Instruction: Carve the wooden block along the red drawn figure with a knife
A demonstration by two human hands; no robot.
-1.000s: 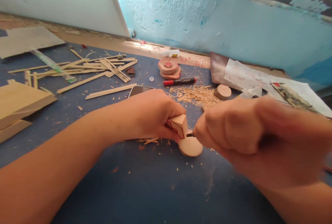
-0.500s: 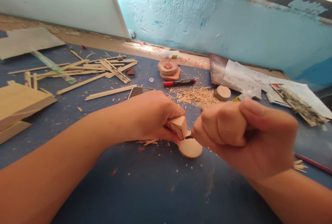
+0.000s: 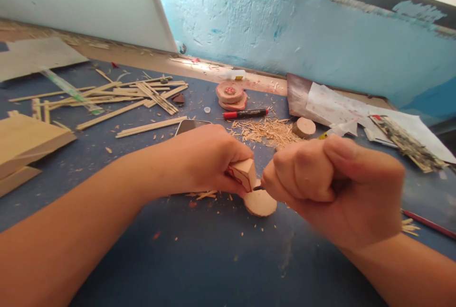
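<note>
My left hand (image 3: 217, 160) is closed around a small pale wood block (image 3: 245, 174) with red lines drawn on its side. The block stands tilted over a round wood slice (image 3: 261, 203) on the blue table. Close on its right, my right hand (image 3: 331, 179) makes a fist around a carving tool. Only the tool's dark tip (image 3: 258, 188) shows, by the block's lower corner; the handle is hidden in the fist. Whether the tip touches the wood I cannot tell.
Beyond my hands lie wood shavings (image 3: 267, 131), a short log piece (image 3: 304, 127), a red-capped marker (image 3: 245, 114) and stacked round slices (image 3: 231, 92). Thin sticks (image 3: 121, 93) and a phone (image 3: 192, 125) are further left. Papers (image 3: 342, 107) lie right, near the blue wall.
My right fist has shifted very slightly left with the tool. The left hand keeps its hold on the block, and the view has drifted a little.
</note>
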